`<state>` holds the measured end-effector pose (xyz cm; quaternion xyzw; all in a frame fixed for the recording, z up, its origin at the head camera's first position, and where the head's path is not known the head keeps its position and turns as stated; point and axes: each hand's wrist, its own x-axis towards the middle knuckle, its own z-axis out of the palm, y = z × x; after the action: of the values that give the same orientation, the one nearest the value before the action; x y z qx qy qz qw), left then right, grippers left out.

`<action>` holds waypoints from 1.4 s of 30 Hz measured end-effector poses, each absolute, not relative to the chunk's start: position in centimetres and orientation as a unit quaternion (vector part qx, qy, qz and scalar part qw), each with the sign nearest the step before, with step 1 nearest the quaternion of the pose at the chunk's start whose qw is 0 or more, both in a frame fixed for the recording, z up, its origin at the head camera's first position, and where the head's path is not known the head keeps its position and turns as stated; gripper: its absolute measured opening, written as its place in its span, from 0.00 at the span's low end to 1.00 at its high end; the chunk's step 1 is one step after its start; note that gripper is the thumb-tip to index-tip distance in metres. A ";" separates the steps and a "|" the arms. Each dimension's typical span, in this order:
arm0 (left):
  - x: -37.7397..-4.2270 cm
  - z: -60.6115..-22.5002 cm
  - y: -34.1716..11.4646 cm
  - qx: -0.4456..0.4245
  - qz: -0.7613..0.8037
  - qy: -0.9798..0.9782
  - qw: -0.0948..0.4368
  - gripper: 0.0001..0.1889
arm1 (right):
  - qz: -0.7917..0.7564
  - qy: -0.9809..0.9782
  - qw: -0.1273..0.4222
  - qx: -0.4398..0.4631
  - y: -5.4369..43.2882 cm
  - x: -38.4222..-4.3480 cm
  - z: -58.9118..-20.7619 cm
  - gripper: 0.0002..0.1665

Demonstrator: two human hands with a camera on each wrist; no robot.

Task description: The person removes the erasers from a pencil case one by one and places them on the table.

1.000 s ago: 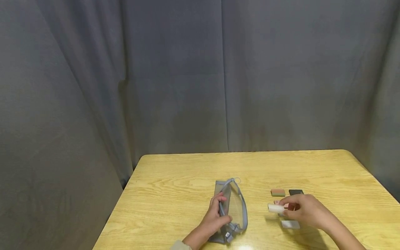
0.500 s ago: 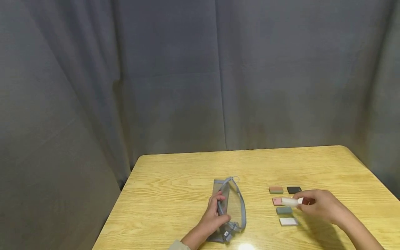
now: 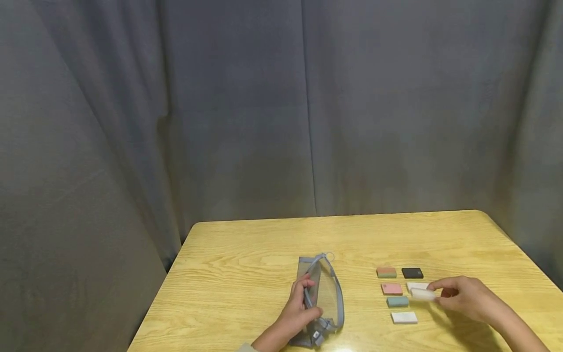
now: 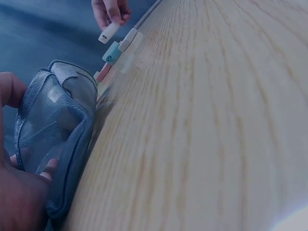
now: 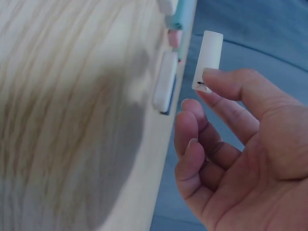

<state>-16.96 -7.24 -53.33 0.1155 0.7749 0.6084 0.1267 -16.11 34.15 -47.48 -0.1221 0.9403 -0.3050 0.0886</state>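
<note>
My left hand (image 3: 293, 313) grips a grey-blue mesh zip pouch (image 3: 339, 300) by one side of its gaping mouth. In the left wrist view, fingertips show through the mesh (image 4: 48, 115). Between thumb and index finger my right hand (image 3: 466, 298) pinches a white eraser (image 5: 209, 55) by one end, raised above the table. Just behind it lies another white eraser (image 3: 414, 286). To its left are a pink eraser (image 3: 392, 289), a teal eraser (image 3: 398, 302) and a third white eraser (image 3: 404, 318).
Farther back on the wooden table (image 3: 246, 274) lie an orange-and-green eraser (image 3: 386, 273) and a black eraser (image 3: 412, 273). A grey curtain (image 3: 246, 122) hangs behind the table and along its sides.
My right hand has moved rightward with the white eraser, uncovering the pink and teal erasers. The left hand keeps its grip on the pouch in about the same place.
</note>
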 end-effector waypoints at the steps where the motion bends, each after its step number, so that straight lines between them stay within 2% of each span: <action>1: -16.9 -53.3 -7.2 0.115 0.609 0.775 0.128 0.35 | -0.306 0.939 0.091 -0.125 34.3 -16.2 -47.7 0.16; 12: -17.1 -53.2 -7.3 0.117 0.599 0.781 0.130 0.34 | -0.307 0.939 0.102 -0.118 35.0 -17.1 -49.2 0.17; 19: -17.1 -52.9 -7.4 0.132 0.602 0.778 0.123 0.33 | -0.322 0.933 0.128 -0.102 34.8 -17.3 -49.2 0.18; 32: -16.7 -53.3 -7.3 0.115 0.606 0.777 0.128 0.34 | -0.308 0.936 0.151 -0.085 34.0 -16.9 -48.8 0.14; 42: -16.9 -53.1 -7.3 0.123 0.618 0.766 0.129 0.34 | -0.291 0.943 0.113 -0.116 31.2 -17.2 -46.6 0.18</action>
<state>-16.86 -7.34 -53.09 0.1232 0.7658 0.6179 0.1289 -17.22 31.17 -46.65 -0.1156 0.9429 -0.2911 0.1130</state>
